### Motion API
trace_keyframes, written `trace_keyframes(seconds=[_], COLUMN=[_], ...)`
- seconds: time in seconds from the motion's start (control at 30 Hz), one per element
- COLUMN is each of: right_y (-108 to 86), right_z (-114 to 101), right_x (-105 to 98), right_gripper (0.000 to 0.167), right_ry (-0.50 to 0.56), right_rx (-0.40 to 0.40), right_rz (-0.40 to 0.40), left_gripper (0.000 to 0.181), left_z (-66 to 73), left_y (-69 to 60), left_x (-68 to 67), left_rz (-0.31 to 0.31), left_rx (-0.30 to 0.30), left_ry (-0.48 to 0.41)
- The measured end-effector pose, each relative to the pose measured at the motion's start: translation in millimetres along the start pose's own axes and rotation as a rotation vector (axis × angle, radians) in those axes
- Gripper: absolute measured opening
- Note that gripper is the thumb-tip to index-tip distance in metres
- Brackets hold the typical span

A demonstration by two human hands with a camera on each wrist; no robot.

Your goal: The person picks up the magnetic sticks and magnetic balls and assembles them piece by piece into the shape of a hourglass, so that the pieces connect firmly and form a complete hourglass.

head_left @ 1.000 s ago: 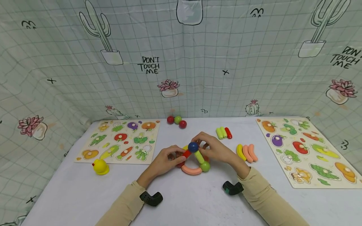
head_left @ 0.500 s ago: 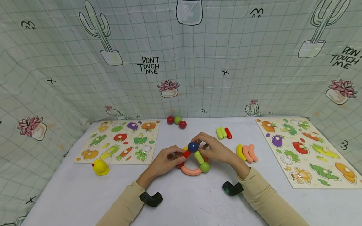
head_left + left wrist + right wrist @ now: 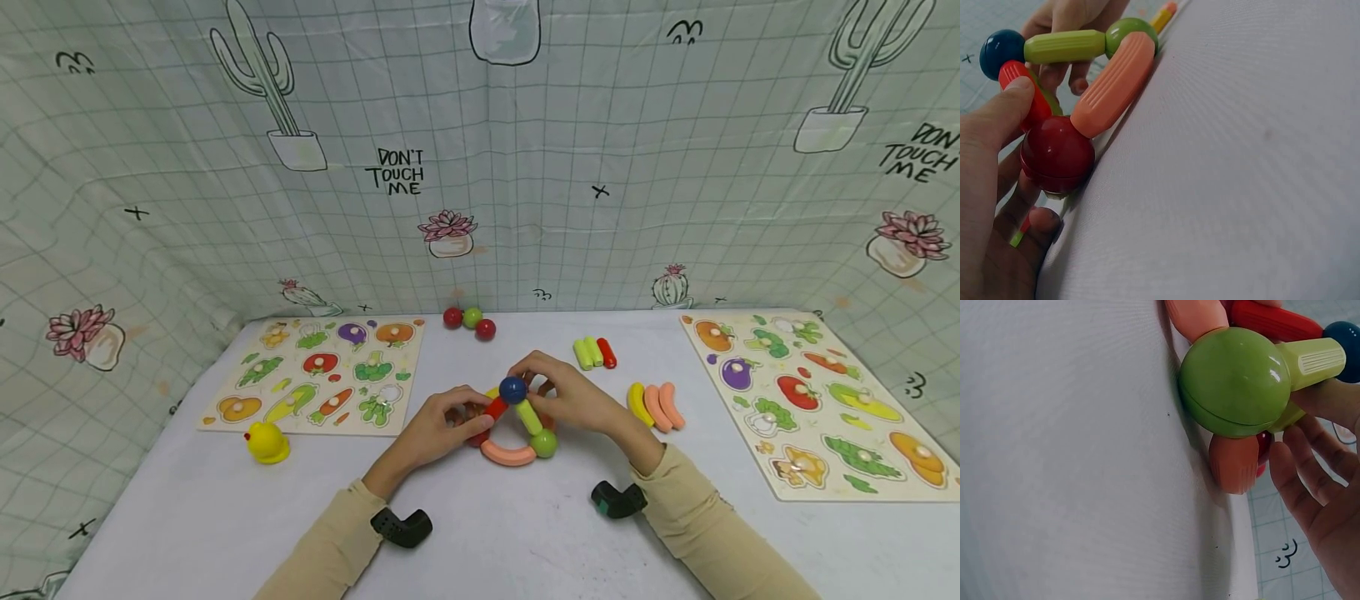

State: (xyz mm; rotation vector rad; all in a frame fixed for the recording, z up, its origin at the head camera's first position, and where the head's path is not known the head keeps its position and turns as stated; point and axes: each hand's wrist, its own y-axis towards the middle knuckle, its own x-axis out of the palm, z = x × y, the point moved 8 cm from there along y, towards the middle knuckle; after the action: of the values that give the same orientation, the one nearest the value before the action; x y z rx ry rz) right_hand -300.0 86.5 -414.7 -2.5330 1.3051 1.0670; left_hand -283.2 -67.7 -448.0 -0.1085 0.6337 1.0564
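Here we saw the left hand (image 3: 433, 429) pinching the red rod (image 3: 495, 408) of a ball-and-rod frame (image 3: 1116, 81) on the white table (image 3: 510, 533), the blue ball (image 3: 513, 390) at its twelve o'clock, the green ball (image 3: 543, 443) at four and the salmon arc (image 3: 508, 453) at six. The right hand (image 3: 570, 396), half-curled, seemed to hold the light-green rod (image 3: 529, 418) under the blue ball, though we saw that grip only partly. The yellow duck (image 3: 267, 443) sat at nine o'clock from the frame.
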Motion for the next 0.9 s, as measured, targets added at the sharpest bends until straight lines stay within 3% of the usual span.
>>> trace_keyframes(seconds=[0.23, 0.5, 0.9], right_y=[-0.7, -4.1, -16.9], right_z=[-2.0, 1.0, 30.4], right_x=[-0.2, -7.9, -57.5], right_gripper=[0.031, 0.027, 0.028], right_ry=[0.010, 0.001, -0.060], right_rx=[0.007, 0.026, 0.189], right_rz=[-0.009, -0.004, 0.157], left_gripper=[0.021, 0.021, 0.020], left_z=[2.2, 1.2, 3.1], left_y=[-0.2, -1.0, -1.5], left_x=[-0.5, -0.3, -0.2], left_rz=[0.000, -0.007, -0.005], left_rx=[0.019, 0.001, -0.008], left_ry=[-0.007, -0.026, -0.029])
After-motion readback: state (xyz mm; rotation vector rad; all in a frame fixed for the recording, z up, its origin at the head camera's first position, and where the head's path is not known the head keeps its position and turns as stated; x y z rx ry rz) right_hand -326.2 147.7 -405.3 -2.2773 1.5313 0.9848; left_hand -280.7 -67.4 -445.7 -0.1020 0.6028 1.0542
